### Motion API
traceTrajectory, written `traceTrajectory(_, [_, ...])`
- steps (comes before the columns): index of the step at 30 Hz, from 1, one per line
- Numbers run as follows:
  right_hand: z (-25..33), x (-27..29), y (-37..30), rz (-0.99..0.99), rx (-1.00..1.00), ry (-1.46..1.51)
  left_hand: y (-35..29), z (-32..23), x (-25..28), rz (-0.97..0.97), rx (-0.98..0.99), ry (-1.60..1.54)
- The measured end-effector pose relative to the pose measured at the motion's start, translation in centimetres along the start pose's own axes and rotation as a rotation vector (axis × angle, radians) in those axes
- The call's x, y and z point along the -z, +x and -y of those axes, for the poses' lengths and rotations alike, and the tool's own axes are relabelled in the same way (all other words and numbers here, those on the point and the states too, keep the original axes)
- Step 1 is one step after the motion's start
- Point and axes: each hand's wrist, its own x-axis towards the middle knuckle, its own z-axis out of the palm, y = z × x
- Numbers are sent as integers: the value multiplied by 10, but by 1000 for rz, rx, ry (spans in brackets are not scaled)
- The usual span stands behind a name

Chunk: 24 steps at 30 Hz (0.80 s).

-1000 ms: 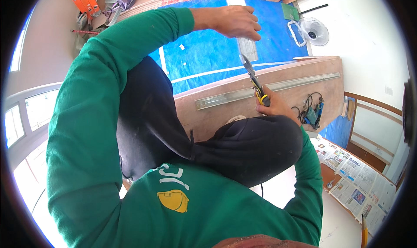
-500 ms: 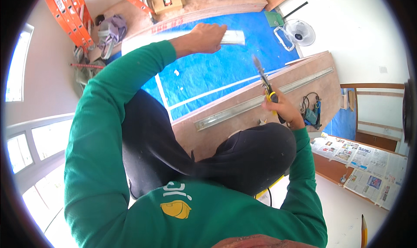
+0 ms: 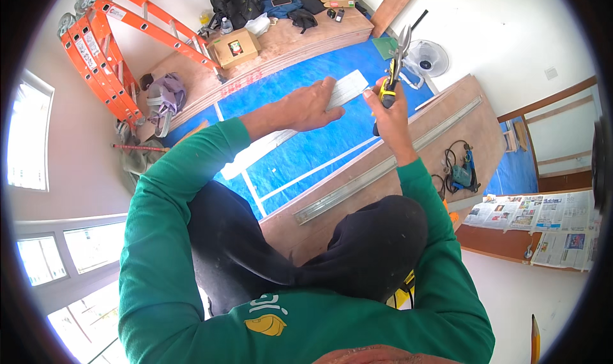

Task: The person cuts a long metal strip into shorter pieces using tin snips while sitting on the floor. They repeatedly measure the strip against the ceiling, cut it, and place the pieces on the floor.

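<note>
Left hand [image 3: 311, 105] now lifting metal strip [image 3: 290, 133] clear of blue floor sheet [image 3: 319, 150], fingers grasping it; right hand [image 3: 389, 105] raising snips [image 3: 394, 64], fingers clenched around handles, blades nearing strip end.

Blue tarp [image 3: 300, 153] covering the floor in the middle of the room. Plywood sheet [image 3: 408, 166] lying across its near edge, bearing a long grey metal channel [image 3: 383, 169] running lengthwise, plus a blue power drill [image 3: 463, 172] with a coiled black cord just beside it. Second plywood sheet [image 3: 281, 51] lying along the tarp's far edge, carrying a cardboard box [image 3: 236, 47], a black backpack [image 3: 233, 3] and other dark bags. Orange ladder [image 3: 105, 58] lying folded to the left, near a heap of cloth. White fan [image 3: 426, 59] standing at the far right. Newspapers [image 3: 543, 220] lying spread on a wooden surface at the right.
</note>
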Motion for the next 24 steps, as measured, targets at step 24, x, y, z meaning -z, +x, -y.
traceTrajectory(24, [-14, -8, -11, -187, -227, 439, 7, -24, -26, -325, 1, -144])
